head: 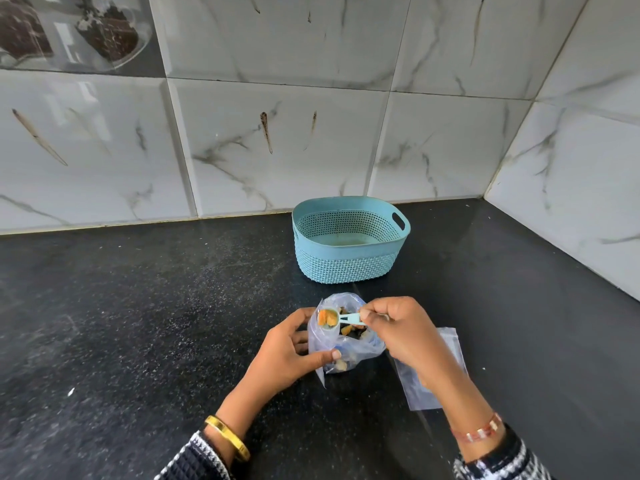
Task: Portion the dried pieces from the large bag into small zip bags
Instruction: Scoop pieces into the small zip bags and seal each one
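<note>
1. Here the large bag [346,344] stands open on the black worktop [138,306], with dried pieces [349,330] inside.
2. The left hand [291,355] grips the bag's near edge, fingers clenched on the plastic.
3. The right hand [401,330] pinches a small blue scoop [334,318] holding orange pieces over the bag's mouth.
4. A flat small zip bag [446,344] lies just right, partly under the right wrist.
5. Behind, a blue basket [349,261] has nothing visible in it

Glossy speckled stone counter [145,306], perforated matt plastic basket [349,261], clear crinkled plastic bag [360,348]
</note>
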A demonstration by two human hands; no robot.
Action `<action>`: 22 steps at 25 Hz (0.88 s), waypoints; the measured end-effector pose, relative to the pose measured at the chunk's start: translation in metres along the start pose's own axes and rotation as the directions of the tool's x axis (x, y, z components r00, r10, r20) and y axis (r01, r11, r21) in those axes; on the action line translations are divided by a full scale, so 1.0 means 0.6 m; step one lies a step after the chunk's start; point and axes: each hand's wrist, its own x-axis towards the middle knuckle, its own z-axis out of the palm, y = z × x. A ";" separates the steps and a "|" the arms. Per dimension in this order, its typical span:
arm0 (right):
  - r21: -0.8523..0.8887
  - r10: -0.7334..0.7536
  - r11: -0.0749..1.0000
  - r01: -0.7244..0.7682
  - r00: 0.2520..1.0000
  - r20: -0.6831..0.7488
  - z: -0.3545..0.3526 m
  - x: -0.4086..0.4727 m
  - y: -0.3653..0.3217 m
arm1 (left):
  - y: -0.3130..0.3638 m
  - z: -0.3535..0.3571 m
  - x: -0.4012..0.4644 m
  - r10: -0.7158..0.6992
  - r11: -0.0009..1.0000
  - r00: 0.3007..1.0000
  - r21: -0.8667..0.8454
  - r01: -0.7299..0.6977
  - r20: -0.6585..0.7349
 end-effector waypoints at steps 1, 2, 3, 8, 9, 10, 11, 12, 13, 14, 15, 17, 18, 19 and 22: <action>-0.128 -0.106 0.987 0.100 0.994 -0.037 0.008 -0.004 0.000 | -0.001 0.000 0.000 0.002 1.000 1.000 0.000 -0.002 -0.002; -0.246 -0.207 0.951 0.186 0.976 -0.061 0.017 -0.009 0.000 | -0.002 0.000 0.000 0.004 1.000 1.000 0.000 -0.004 -0.004; -0.340 -0.303 0.904 0.260 0.949 -0.081 0.024 -0.016 -0.001 | -0.003 0.000 0.000 0.005 1.000 1.000 0.000 -0.005 -0.005; -0.483 -0.575 0.748 0.455 0.808 -0.129 0.036 -0.022 0.010 | -0.003 -0.002 0.000 0.010 1.000 1.000 0.016 -0.010 -0.015; -0.417 -0.547 0.792 0.447 0.822 -0.159 0.033 -0.024 0.008 | -0.002 -0.002 0.000 0.007 1.000 1.000 0.017 -0.007 -0.017; -0.331 -0.501 0.843 0.424 0.843 -0.197 0.029 -0.024 0.007 | -0.002 -0.002 -0.001 0.004 1.000 1.000 0.015 -0.003 -0.018; -0.251 -0.446 0.887 0.388 0.860 -0.247 0.024 -0.022 0.009 | -0.002 -0.002 -0.002 0.001 1.000 1.000 0.013 -0.001 -0.018; -0.200 -0.380 0.922 0.333 0.878 -0.291 0.020 -0.015 0.013 | -0.002 -0.003 -0.002 -0.002 1.000 1.000 0.011 0.002 -0.018; -0.184 -0.319 0.945 0.272 0.892 -0.320 0.016 -0.008 0.019 | -0.002 -0.003 -0.003 -0.006 1.000 1.000 0.010 0.007 -0.015; -0.205 -0.276 0.954 0.217 0.902 -0.331 0.014 0.000 0.029 | -0.002 -0.003 -0.003 -0.010 1.000 1.000 0.008 0.010 -0.012; -0.244 -0.247 0.955 0.171 0.913 -0.325 0.015 0.006 0.039 | -0.002 -0.004 -0.003 -0.013 1.000 1.000 0.009 0.013 -0.010; -0.419 -0.238 0.902 0.109 0.933 -0.271 0.026 0.015 0.061 | -0.002 -0.005 -0.004 -0.016 1.000 1.000 0.014 0.016 -0.005; -0.538 -0.283 0.836 0.113 0.928 -0.245 0.034 0.018 0.070 | -0.002 -0.006 -0.004 -0.016 1.000 1.000 0.017 0.016 -0.003; -0.629 -0.321 0.767 0.128 0.925 -0.203 0.042 0.019 0.075 | -0.002 -0.006 -0.004 -0.017 1.000 1.000 0.021 0.017 -0.003; -0.784 -0.393 0.601 0.153 0.911 -0.124 0.053 0.020 0.068 | -0.005 -0.008 -0.006 -0.019 1.000 1.000 0.021 0.019 -0.006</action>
